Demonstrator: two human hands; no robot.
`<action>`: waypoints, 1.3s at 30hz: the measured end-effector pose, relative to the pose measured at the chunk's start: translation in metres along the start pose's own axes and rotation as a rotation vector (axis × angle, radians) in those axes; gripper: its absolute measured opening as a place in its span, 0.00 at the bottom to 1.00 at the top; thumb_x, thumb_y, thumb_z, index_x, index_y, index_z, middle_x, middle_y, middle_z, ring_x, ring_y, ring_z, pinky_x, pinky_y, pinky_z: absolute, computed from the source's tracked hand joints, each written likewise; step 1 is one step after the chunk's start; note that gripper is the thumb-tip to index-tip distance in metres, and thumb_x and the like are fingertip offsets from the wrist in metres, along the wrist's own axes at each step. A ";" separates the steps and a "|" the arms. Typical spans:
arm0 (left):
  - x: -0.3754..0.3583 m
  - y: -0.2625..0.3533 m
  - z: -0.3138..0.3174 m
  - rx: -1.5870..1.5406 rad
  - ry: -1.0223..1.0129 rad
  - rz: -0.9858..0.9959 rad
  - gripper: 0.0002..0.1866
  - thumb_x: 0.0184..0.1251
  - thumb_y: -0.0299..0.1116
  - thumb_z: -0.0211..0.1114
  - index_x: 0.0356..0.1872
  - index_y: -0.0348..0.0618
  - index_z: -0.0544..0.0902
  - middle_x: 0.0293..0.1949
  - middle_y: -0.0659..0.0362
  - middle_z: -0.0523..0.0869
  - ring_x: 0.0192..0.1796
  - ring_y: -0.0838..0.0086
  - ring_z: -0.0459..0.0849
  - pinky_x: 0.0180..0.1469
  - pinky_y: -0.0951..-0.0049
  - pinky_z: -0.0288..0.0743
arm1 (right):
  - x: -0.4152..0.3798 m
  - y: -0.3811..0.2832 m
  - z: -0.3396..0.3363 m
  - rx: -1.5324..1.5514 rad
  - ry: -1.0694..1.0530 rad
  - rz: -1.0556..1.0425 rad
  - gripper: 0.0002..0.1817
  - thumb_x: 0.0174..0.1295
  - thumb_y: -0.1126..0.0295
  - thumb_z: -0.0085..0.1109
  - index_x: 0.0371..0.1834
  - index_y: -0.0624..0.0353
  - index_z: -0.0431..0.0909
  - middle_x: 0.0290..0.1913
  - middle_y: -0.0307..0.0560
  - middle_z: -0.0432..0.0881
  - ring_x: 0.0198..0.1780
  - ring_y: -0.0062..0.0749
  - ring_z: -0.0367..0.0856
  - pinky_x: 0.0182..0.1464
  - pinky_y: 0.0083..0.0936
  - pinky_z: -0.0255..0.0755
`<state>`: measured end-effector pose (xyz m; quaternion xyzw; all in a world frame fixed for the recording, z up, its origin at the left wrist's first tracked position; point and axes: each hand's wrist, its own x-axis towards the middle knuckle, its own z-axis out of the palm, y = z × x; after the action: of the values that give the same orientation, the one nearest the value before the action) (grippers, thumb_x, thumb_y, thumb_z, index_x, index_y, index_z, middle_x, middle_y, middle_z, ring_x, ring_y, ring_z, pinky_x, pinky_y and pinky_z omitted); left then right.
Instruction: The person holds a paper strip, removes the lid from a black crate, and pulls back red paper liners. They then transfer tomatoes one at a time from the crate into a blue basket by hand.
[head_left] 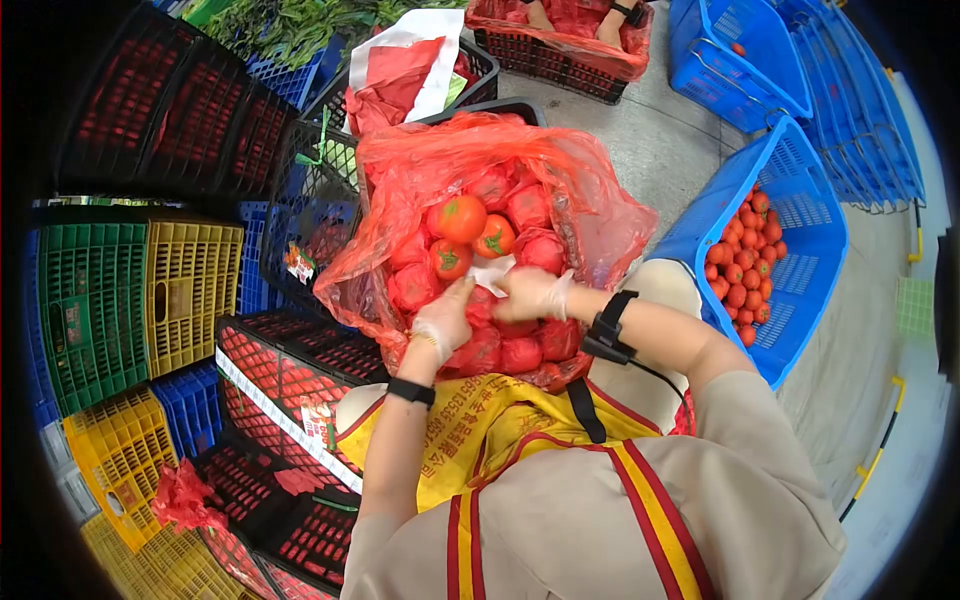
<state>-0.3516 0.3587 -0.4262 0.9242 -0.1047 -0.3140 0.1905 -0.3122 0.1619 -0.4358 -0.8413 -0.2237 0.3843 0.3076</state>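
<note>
A crate lined with a thin red plastic bag [590, 190] stands between my knees, full of round fruit in red wrapping [412, 288]. Bare tomatoes [462, 218] lie on top near the middle. Just below them, a crumpled piece of white wrapper [490, 272] is between my two hands. My left hand [445, 318], in a clear thin glove, pinches at its lower left side. From the right, my right hand [532, 296], gloved too, has its fingers closed on the wrapper. What lies under my fingertips is partly hidden.
At the right, a blue basket [800, 290] holds many loose tomatoes [745, 265]; another blue basket [735, 75] stands behind it. Stacked black crates [285, 370], green [92, 310] and yellow crates [192, 285] line the left. Another person's hands [610, 28] work in a red-lined crate [560, 65] ahead.
</note>
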 end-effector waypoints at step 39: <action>-0.018 -0.023 -0.045 -1.556 0.585 0.093 0.13 0.69 0.33 0.55 0.52 0.43 0.75 0.44 0.63 0.82 0.45 0.75 0.81 0.47 0.73 0.77 | -0.005 -0.061 -0.065 1.201 -0.037 -0.377 0.19 0.62 0.66 0.58 0.53 0.66 0.76 0.48 0.42 0.80 0.47 0.22 0.76 0.52 0.21 0.71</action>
<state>-0.3365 0.3976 -0.3932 0.5674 0.1578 -0.0358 0.8074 -0.2730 0.1797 -0.3580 -0.4610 -0.1186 0.3966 0.7849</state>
